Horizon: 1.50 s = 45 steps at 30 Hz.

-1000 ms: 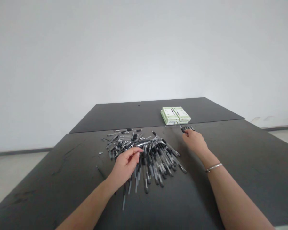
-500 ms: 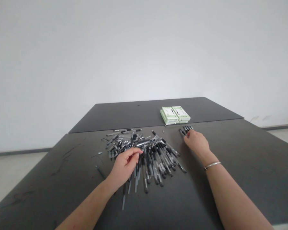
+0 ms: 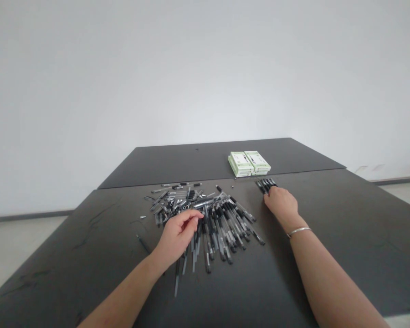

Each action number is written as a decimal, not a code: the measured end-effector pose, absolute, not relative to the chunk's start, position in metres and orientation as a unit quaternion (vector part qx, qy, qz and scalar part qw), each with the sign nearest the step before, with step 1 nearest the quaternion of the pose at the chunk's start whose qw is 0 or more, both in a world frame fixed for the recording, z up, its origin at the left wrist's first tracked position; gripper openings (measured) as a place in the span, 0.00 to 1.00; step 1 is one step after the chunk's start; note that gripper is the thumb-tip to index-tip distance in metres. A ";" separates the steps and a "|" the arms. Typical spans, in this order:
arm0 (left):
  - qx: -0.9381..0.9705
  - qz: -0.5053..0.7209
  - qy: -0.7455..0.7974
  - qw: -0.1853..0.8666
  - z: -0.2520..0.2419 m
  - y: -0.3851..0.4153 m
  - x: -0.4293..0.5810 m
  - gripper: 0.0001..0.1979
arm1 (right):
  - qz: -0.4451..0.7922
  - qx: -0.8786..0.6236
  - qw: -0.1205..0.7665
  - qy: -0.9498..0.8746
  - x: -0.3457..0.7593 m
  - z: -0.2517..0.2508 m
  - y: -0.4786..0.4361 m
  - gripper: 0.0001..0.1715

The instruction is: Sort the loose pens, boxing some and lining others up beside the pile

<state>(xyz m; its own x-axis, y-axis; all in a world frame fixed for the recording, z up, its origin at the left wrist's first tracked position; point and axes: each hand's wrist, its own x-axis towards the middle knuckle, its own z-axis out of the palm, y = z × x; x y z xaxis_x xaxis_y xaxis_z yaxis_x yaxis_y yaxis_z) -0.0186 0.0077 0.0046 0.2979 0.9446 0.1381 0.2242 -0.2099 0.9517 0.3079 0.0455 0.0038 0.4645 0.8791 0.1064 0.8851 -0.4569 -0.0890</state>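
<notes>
A big heap of pens point(image 3: 225, 223) is spread out on the dark table point(image 3: 345, 218), right in front of the person, so both hands can get to it. The left hand point(image 3: 177, 234) is laid at the near left side of the heap. Its thumb and first finger are drawn close together, as if something thin is pinched. It cannot be told if a pen is really held.

The right hand point(image 3: 282, 202) is stretched out to the far right. Its fingertips are set on a small row of pens point(image 3: 266, 184), but it cannot be told if they are closed on one. The row is laid side by side, apart from the heap, most likely so these pens are not mixed in with the rest.

Short bits and caps point(image 3: 172, 198) are scattered at the far left of the heap. Green boxes point(image 3: 248, 164) are set side by side just behind the row, within easy reach. A silver bangle point(image 3: 298, 231) is worn on the right wrist.
</notes>
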 end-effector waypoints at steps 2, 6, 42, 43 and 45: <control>0.669 0.400 0.436 0.450 0.005 0.008 -0.019 0.11 | -0.024 -0.852 0.066 -0.518 0.308 0.004 0.045 0.17; 0.673 0.404 0.434 0.443 0.005 0.007 -0.019 0.11 | -0.057 -0.840 0.097 -0.531 0.304 0.008 0.044 0.17; 0.686 0.387 0.429 0.442 0.003 0.011 -0.020 0.11 | 0.143 -0.714 0.208 -0.653 0.259 0.002 0.045 0.11; 0.684 0.383 0.428 0.450 0.003 0.011 -0.019 0.11 | 0.182 -0.708 0.235 -0.640 0.259 0.004 0.045 0.11; 0.679 0.372 0.419 0.473 0.003 0.010 -0.019 0.12 | 0.302 -0.673 0.310 -0.600 0.258 0.006 0.043 0.11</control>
